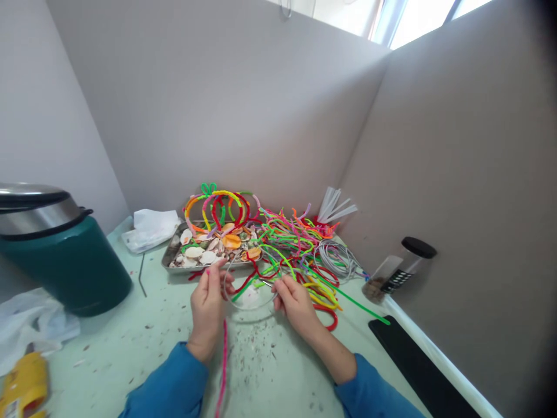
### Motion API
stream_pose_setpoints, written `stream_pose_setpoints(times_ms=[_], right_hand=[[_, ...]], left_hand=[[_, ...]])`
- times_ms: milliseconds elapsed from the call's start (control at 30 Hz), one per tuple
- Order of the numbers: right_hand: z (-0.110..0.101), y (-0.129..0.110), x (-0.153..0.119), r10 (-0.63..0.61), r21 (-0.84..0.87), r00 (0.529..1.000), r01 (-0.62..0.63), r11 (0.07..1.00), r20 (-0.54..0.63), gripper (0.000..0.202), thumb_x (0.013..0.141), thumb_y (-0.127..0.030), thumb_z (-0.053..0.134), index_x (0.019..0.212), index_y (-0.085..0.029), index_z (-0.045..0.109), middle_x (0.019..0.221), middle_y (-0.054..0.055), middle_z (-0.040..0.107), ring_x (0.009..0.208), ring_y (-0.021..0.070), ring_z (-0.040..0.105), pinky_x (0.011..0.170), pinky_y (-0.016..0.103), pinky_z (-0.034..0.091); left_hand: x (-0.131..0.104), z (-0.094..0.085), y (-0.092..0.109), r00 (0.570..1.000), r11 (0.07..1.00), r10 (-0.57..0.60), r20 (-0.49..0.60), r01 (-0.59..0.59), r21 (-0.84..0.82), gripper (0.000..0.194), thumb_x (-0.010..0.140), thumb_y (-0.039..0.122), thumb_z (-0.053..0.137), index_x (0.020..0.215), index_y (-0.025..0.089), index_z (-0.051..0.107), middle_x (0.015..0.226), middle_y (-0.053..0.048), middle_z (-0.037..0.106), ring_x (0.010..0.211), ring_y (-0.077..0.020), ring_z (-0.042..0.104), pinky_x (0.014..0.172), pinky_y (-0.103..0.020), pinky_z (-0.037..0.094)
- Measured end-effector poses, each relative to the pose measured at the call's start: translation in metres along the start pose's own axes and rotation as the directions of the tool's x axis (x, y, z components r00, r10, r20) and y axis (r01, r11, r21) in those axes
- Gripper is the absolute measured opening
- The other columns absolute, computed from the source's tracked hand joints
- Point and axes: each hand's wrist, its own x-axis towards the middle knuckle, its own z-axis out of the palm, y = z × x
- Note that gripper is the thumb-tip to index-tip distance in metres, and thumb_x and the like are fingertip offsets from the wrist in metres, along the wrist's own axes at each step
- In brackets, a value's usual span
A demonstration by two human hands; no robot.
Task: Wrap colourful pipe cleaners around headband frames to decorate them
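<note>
Wire hoop (pixel 250 309) is hanging between the two hands, above the pale green table (pixel 165 342) and in front of the metal tray (pixel 191 271). The left hand (pixel 208 299) is holding its left side, thumb and fingers together on the wire; the right hand (pixel 293 299) is pinching the opposite side between thumb and fingertips. Keeping both pinches light and level is probably serving the round shape best, since pulling outward would likely be stretching it into an oval. A pink fuzzy strip (pixel 224 366) is running down beside the left wrist; whether it is joining the hoop, one cannot tell. Keeping it clear of the sleeve seems wise.

Farther out, the tray is holding shells (pixel 209 257), and wrapped rings (pixel 226 193) are standing over it. A tangle of coloured pipe cleaners (pixel 296 235) is spreading to its right, beside a grey wire coil (pixel 337 259). A teal flask (pixel 65 267) is standing at far left, above a yellow tool (pixel 26 383).
</note>
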Motion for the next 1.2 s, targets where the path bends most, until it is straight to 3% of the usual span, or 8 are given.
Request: stream_pose_setpoints(times_ms=[100,200,400,533,700,833,1033,1200], right_hand=[[0.001,0.0,0.002,0.017,0.144,0.994,-0.001,0.99,-0.111,0.032,0.089,-0.046,0.044,0.073,-0.019,0.052,0.052,-0.003,0.057,0.041,0.0092,0.043,0.042,0.021,0.032],[0.006,-0.002,0.0,0.003,0.235,0.986,0.036,0.971,-0.167,0.029,0.089,-0.045,0.044,0.076,-0.019,0.05,0.059,0.0,0.061,0.043,0.0098,0.047,0.044,0.021,0.035],[0.021,-0.005,-0.009,-0.072,0.183,0.984,0.101,0.978,-0.162,0.024,0.091,-0.039,0.042,0.081,-0.02,0.053,0.065,0.0,0.059,0.051,0.0109,0.051,0.049,0.022,0.038],[0.029,-0.007,-0.016,-0.165,0.016,0.98,0.167,0.986,-0.108,0.023,0.093,-0.033,0.04,0.084,-0.02,0.057,0.06,-0.002,0.053,0.052,0.0118,0.051,0.054,0.024,0.039],[0.03,-0.011,-0.022,-0.359,-0.206,0.933,0.348,0.915,-0.019,0.023,0.093,-0.026,0.038,0.083,-0.018,0.057,0.061,-0.001,0.053,0.054,0.013,0.05,0.057,0.025,0.039],[0.023,-0.017,-0.024,-0.443,-0.289,0.896,0.433,0.854,0.035,0.027,0.092,-0.023,0.037,0.073,-0.018,0.054,0.058,-0.001,0.052,0.055,0.0133,0.05,0.057,0.025,0.038],[0.02,-0.017,-0.02,-0.301,-0.179,0.952,0.305,0.935,0.049,0.022,0.092,-0.027,0.04,0.079,-0.018,0.055,0.064,-0.001,0.056,0.052,0.0108,0.051,0.055,0.023,0.04],[0.027,-0.009,-0.015,-0.313,-0.185,0.944,0.327,0.927,0.105,0.016,0.088,-0.027,0.048,0.085,-0.017,0.059,0.073,0.001,0.061,0.057,0.0114,0.055,0.058,0.023,0.043]], left_hand=[[0.004,0.001,-0.004,0.994,0.989,-0.101,-0.051,0.094,-0.116,0.045,0.079,0.054,0.05,0.103,0.017,0.057,0.073,0.002,0.057,0.055,-0.0091,0.051,0.046,-0.019,0.041],[0.001,0.006,-0.004,0.973,0.968,-0.216,0.083,0.224,-0.115,0.047,0.078,0.058,0.048,0.094,0.015,0.057,0.056,0.006,0.05,0.039,-0.0054,0.038,0.035,-0.017,0.028],[-0.018,0.026,0.004,0.787,0.892,-0.441,0.432,0.439,0.111,0.045,0.071,0.061,0.055,0.067,0.016,0.049,0.04,0.011,0.03,0.032,-0.0027,0.019,0.032,-0.017,0.013],[-0.023,0.029,-0.001,0.72,0.834,-0.517,0.462,0.545,0.083,0.042,0.072,0.058,0.055,0.064,0.018,0.046,0.039,0.012,0.026,0.032,-0.0027,0.013,0.032,-0.017,0.01],[-0.012,0.022,-0.011,0.817,0.887,-0.45,0.36,0.457,0.071,0.041,0.072,0.057,0.053,0.063,0.017,0.05,0.038,0.012,0.026,0.032,-0.0037,0.016,0.034,-0.018,0.014],[0.004,0.01,-0.014,0.963,0.931,-0.182,0.198,0.104,0.35,0.044,0.075,0.055,0.045,0.065,0.014,0.059,0.039,0.007,0.037,0.036,-0.0082,0.031,0.038,-0.02,0.022],[0.014,-0.002,-0.015,0.979,0.878,-0.15,0.14,0.067,0.474,0.039,0.078,0.045,0.042,0.068,0.014,0.065,0.044,0.003,0.047,0.044,-0.0129,0.042,0.043,-0.022,0.027],[0.004,0.005,-0.021,0.977,0.825,-0.171,0.126,0.073,0.56,0.041,0.08,0.038,0.039,0.069,0.012,0.069,0.048,0.0,0.053,0.05,-0.0146,0.048,0.047,-0.023,0.03]])
